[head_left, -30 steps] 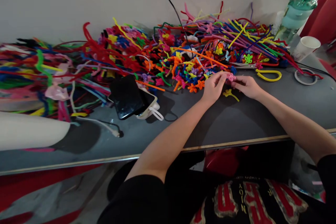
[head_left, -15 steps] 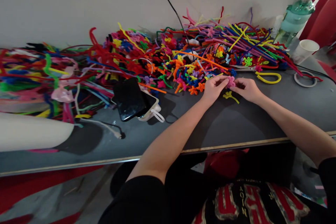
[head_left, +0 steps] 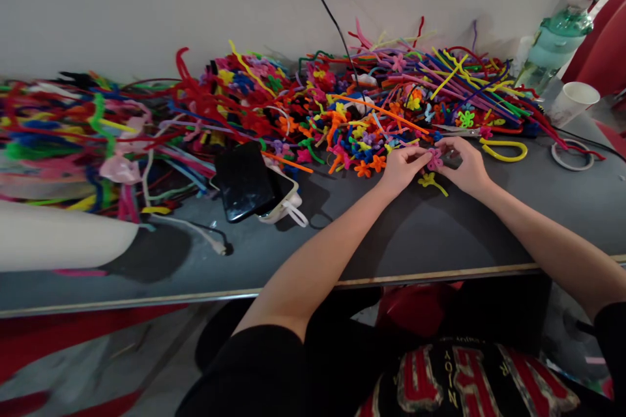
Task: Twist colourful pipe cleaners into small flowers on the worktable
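Between my hands is a pink pipe-cleaner flower point(head_left: 435, 158), held just above the dark grey table. My left hand point(head_left: 403, 169) pinches its left side between thumb and fingers. On its right side, my right hand point(head_left: 462, 165) has its thumb at the petals and its forefinger arched over; the fingers curl round the flower's edge. A yellow-green pipe-cleaner flower with a short stem point(head_left: 432, 183) lies on the table just below the pink one. Behind my hands spreads a heap of small pipe-cleaner flowers point(head_left: 362, 137) in many colours.
Loose pipe cleaners point(head_left: 469, 85) pile against the wall. Right of my hands lie a yellow loop point(head_left: 506, 151) and a tape ring point(head_left: 562, 159). A paper cup point(head_left: 574, 104) and green bottle point(head_left: 555, 45) stand at far right. A black phone point(head_left: 244, 182) and white roll point(head_left: 63, 238) lie left.
My right hand's fingers have lifted and arched over the pink flower, looser than before. My left hand keeps its pinch. The whole view has shifted slightly.
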`<state>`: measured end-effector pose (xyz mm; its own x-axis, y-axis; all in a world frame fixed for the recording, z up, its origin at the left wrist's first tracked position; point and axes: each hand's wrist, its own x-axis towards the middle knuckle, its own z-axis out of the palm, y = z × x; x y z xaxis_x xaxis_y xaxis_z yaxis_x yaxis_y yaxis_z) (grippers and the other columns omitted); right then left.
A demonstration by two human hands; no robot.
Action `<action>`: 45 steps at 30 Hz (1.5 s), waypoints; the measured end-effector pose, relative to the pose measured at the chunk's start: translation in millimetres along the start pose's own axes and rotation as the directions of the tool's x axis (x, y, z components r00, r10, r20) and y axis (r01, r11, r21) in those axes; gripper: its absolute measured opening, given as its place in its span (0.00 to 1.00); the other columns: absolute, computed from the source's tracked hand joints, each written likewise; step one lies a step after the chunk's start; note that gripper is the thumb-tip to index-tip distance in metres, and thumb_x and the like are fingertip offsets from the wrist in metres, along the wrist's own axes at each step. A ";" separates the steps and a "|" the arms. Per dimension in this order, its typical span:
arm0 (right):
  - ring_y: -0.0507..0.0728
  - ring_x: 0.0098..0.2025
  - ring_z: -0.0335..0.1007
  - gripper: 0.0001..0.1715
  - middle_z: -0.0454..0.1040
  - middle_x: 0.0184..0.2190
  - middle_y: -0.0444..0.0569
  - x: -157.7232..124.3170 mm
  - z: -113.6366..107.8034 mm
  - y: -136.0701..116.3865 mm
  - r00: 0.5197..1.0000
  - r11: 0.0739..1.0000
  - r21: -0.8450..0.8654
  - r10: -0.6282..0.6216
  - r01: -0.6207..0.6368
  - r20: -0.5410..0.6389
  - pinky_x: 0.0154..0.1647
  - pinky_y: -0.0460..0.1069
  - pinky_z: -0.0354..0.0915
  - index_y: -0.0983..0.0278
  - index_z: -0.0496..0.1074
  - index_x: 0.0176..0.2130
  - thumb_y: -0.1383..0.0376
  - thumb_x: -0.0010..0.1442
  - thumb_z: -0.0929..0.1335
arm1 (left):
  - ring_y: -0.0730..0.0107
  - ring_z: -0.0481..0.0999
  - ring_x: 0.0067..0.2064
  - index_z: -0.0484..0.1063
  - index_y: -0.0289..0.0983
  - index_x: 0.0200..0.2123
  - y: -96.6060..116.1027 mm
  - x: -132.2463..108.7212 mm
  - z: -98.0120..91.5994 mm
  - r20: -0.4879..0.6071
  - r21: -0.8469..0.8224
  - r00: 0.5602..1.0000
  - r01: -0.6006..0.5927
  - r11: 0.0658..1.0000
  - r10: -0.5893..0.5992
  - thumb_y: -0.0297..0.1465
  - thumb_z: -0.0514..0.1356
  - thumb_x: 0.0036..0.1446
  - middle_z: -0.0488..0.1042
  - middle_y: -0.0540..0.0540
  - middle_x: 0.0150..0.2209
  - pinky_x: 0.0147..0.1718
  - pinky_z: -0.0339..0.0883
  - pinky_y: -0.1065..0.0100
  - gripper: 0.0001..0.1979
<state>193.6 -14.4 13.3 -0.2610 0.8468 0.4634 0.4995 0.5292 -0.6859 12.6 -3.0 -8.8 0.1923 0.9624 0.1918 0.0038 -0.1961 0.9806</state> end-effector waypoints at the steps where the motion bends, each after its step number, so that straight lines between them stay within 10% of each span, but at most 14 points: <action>1: 0.59 0.41 0.72 0.17 0.76 0.39 0.51 -0.1 -0.9 -1.2 1.000 1.000 -0.015 -0.022 0.022 0.004 0.44 0.55 0.68 0.61 0.75 0.45 0.59 0.55 0.73 | 0.75 0.71 0.22 0.80 0.36 0.34 0.0 0.3 0.0 -0.005 -0.011 1.000 0.002 1.000 -0.002 0.41 0.66 0.54 0.77 0.48 0.26 0.24 0.66 0.70 0.13; 11: 0.59 0.45 0.71 0.10 0.77 0.42 0.50 -5.0 -8.4 -7.4 0.945 0.856 -0.428 -0.326 0.290 -0.011 0.46 0.56 0.64 0.54 0.82 0.38 0.61 0.65 0.68 | 0.77 0.69 0.21 0.78 0.37 0.29 8.3 -2.3 0.4 0.003 0.064 1.000 -0.007 0.998 0.006 0.49 0.64 0.54 0.76 0.49 0.23 0.22 0.62 0.73 0.19; 45: 0.58 0.45 0.75 0.11 0.80 0.42 0.49 -2.4 -6.2 13.0 0.941 0.909 -0.274 -0.337 0.315 -0.038 0.47 0.55 0.73 0.56 0.82 0.38 0.66 0.63 0.68 | 0.66 0.81 0.32 0.83 0.37 0.38 10.9 -8.1 -3.9 0.080 0.187 0.995 -0.070 0.980 0.056 0.36 0.64 0.58 0.83 0.45 0.31 0.33 0.74 0.68 0.11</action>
<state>205.8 -9.8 6.8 -0.3826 0.6162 0.6884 0.5979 0.7332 -0.3240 7.2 -12.2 0.5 0.2701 0.9319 0.2420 0.1739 -0.2944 0.9397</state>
